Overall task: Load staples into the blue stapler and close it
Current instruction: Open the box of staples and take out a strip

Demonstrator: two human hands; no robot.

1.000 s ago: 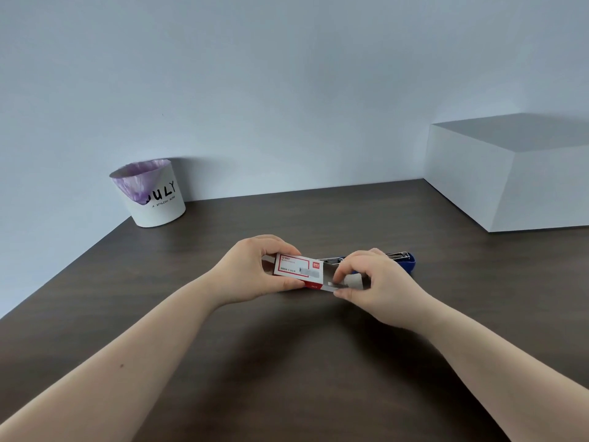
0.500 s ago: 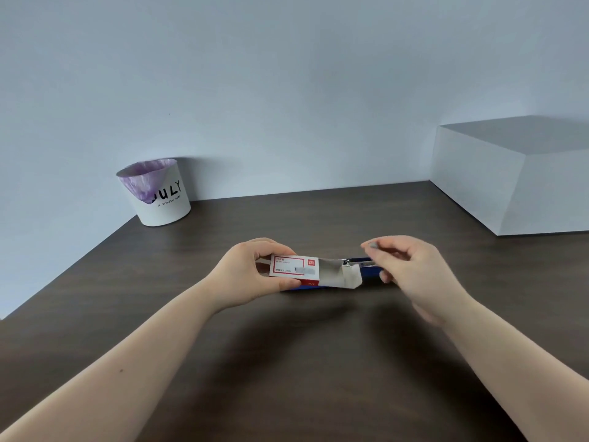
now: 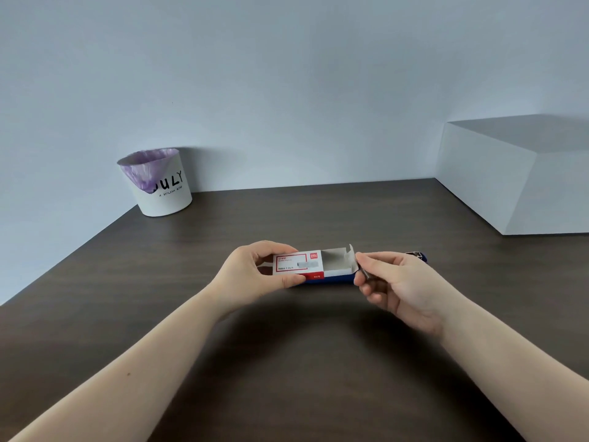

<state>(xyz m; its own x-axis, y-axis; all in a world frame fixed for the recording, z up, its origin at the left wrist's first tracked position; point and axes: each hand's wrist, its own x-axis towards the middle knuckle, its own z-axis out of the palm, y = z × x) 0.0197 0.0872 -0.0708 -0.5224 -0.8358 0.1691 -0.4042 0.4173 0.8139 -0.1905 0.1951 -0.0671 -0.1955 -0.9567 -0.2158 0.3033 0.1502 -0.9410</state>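
Note:
My left hand [image 3: 255, 271] grips a small red-and-white staple box [image 3: 298, 264] by its left end, just above the table. Its white inner tray [image 3: 338, 263] is slid out to the right, and the end flap stands up. Pinched between the thumb and forefinger of my right hand [image 3: 398, 288] is a thin grey strip of staples [image 3: 364, 273], right beside the tray's open end. The blue stapler [image 3: 328, 279] lies on the table behind the box and my right hand, mostly hidden; its metal end [image 3: 416, 254] shows at the right.
A white bin [image 3: 161, 186] with a purple liner stands at the back left of the dark wooden table [image 3: 287, 362]. A large white box [image 3: 522, 180] sits at the back right. The table's left edge runs diagonally.
My right hand pulled the inner tray out of the box, then came away holding a strip of staples. The left hand kept hold of the box.

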